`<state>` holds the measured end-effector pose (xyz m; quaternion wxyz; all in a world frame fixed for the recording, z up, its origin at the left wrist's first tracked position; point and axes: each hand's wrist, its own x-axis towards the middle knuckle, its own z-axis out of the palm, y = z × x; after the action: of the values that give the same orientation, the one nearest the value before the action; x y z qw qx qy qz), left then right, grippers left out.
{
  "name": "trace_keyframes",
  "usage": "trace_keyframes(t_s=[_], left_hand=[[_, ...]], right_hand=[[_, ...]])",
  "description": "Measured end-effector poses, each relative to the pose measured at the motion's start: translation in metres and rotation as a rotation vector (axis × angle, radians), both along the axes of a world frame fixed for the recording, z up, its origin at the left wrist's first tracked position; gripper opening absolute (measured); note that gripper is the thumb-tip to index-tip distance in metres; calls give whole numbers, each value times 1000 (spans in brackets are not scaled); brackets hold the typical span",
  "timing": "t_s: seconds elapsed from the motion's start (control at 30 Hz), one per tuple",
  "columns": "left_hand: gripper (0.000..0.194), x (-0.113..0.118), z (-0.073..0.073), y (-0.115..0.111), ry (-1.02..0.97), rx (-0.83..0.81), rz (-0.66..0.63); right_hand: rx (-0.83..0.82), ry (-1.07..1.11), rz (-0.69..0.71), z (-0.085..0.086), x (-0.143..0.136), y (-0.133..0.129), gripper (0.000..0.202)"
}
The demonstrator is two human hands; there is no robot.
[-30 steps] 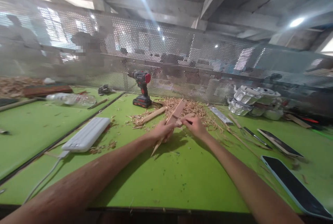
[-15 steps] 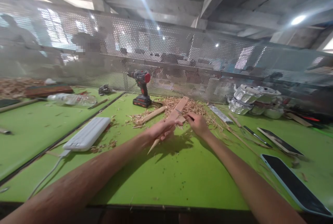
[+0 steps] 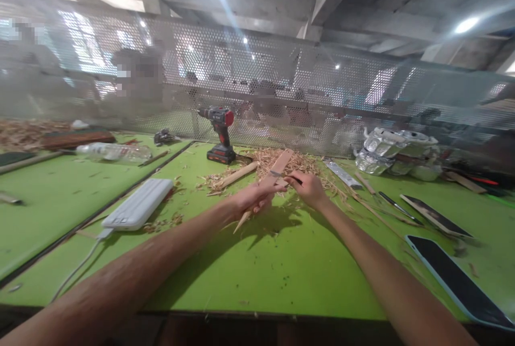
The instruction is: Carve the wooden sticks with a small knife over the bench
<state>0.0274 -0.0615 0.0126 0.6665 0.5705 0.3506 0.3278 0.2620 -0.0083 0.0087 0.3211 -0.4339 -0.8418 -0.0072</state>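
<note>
My left hand (image 3: 257, 198) is closed around a pale wooden piece (image 3: 282, 160). Its flat, broad end points away from me over the shavings, and a sharp tip (image 3: 242, 221) sticks out below the hand, over the table. In my right hand (image 3: 309, 189) is the dark handle of a knife (image 3: 275, 173), gripped with the fingers wrapped round. A short grey blade lies across the upper face of the wood, just beyond my left fingers. Both hands are close together, and my fingers partly hide the wood's middle.
Wood shavings (image 3: 301, 164) lie behind my hands, with a wooden stick (image 3: 237, 175) and a cordless drill (image 3: 221, 134) to the left. A power bank (image 3: 139, 204) with a cable sits left; a phone (image 3: 454, 276), a pen (image 3: 398, 206) and foil-wrapped things (image 3: 396, 150) sit right. A perforated screen (image 3: 249, 83) stands behind.
Both hands keep their grip, with the knife still across the wood. The wood's pointed lower tip has shifted slightly right and up in view. The camera view has moved a little.
</note>
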Motion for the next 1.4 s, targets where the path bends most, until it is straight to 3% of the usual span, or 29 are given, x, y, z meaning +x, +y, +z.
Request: trace_keyframes(t_s=[0.47, 0.6, 0.7, 0.8, 0.97, 1.1, 1.2, 1.4], left_hand=[[46, 4, -6, 5, 35, 12, 10], [54, 0, -3, -3, 137, 89, -32], [58, -2, 2, -11, 185, 165, -139], [59, -3, 2, -11, 154, 200, -204], [51, -5, -11, 6, 229, 140, 28], [41, 0, -15, 11, 319, 145, 228], [42, 5, -16, 8, 357, 221, 238], [31, 11, -17, 3, 357, 358, 200]], right_hand=[[-56, 24, 15, -3, 8, 8, 74], [-61, 144, -189, -4, 35, 21, 67], [-2, 257, -362, -5, 61, 30, 60], [51, 335, -403, -2, 70, 35, 59], [167, 386, -365, 9, 48, 26, 64], [116, 271, -271, 6, 19, 10, 59], [73, 162, -178, 1, 6, 4, 53], [121, 147, -206, 9, 14, 1, 59]])
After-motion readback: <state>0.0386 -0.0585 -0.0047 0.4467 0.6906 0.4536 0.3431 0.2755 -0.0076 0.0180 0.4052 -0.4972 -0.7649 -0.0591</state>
